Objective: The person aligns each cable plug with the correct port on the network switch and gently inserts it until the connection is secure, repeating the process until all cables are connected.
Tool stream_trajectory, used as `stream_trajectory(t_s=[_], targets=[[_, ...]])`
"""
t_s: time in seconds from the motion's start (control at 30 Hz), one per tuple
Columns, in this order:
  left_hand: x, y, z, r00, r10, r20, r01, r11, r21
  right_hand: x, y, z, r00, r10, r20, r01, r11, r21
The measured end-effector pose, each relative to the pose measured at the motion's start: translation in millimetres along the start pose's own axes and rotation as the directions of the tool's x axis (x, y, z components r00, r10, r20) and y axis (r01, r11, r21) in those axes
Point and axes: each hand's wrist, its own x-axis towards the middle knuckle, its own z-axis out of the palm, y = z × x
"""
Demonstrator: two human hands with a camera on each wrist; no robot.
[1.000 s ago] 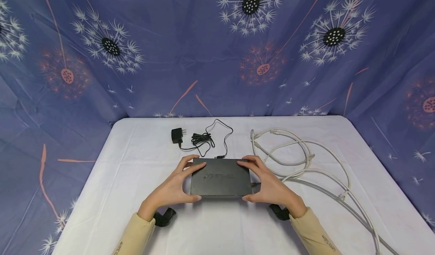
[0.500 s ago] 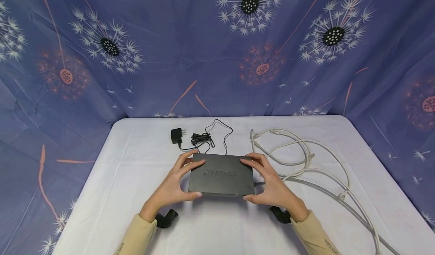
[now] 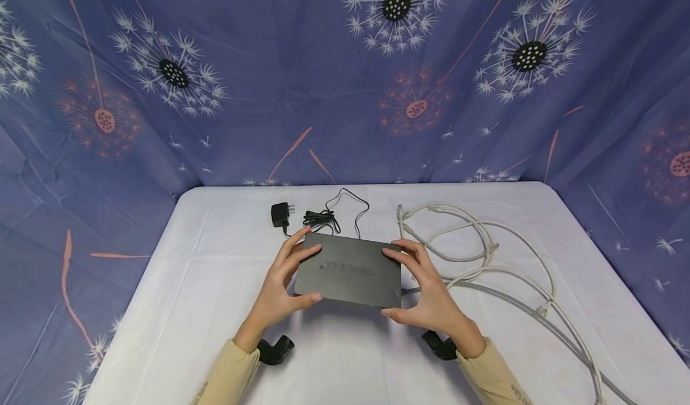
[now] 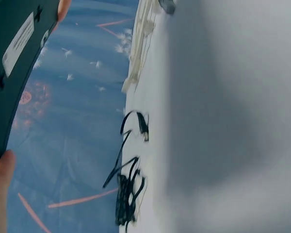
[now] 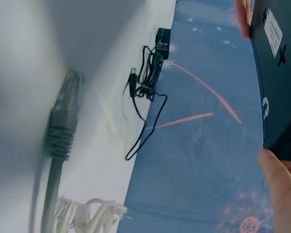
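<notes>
When handling the box (image 3: 349, 271), expect a stiff, hard casing, probably light for its size and easily borne from both ends. Held clear of the surface (image 3: 345, 372), between left hand (image 3: 276, 290) and right hand (image 3: 433, 291); gripped in both by curled fingers (image 3: 304, 255) at the far edge and thumbs (image 3: 307, 300) at the near edge. Likely smooth on top, so prone to slip under loose fingertips: best to keep hold near the corners, away from the flat middle between the fingers. Probably no give to a firm squeeze, yet perhaps harmed by a drop. Mind the black cord (image 3: 319, 218) just beyond the left fingers and the grey plug (image 5: 63, 116) below the right fingers, both easily trapped underneath.
</notes>
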Motion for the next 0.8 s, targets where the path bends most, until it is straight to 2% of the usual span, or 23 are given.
stream_trajectory(t_s=[0.1, 0.23, 0.4, 0.53, 0.73, 0.8], targets=[[0.7, -0.8, 5.6, 0.998, -0.004, -0.063, 0.002, 0.999, -0.043, 2.0, -5.3, 3.8, 1.000, -0.001, -0.028, 0.000, 1.000, -0.030], [0.6, 2.1, 13.1, 0.984, -0.087, -0.157, 0.081, 0.996, -0.043, 4.0, -12.0, 9.4, 0.998, 0.011, -0.067, -0.014, 0.999, -0.049], [1.6, 1.9, 20.7, 0.944, -0.199, -0.263, 0.191, 0.980, -0.057, 5.2, -16.7, 13.7, 0.993, 0.022, -0.115, -0.027, 0.999, -0.044], [3.9, 3.3, 24.8, 0.913, -0.243, -0.327, 0.231, 0.970, -0.073, 4.1, -17.5, 16.3, 0.989, 0.014, -0.149, -0.021, 0.999, -0.047], [11.3, 23.2, 30.8, 0.873, -0.293, -0.390, 0.280, 0.956, -0.092, 0.8, -17.6, 21.2, 0.979, -0.016, -0.205, 0.003, 0.998, -0.064], [12.7, 27.3, 31.8, 0.855, -0.322, -0.406, 0.308, 0.946, -0.102, 0.3, -18.0, 22.9, 0.975, -0.024, -0.220, 0.008, 0.997, -0.071]])
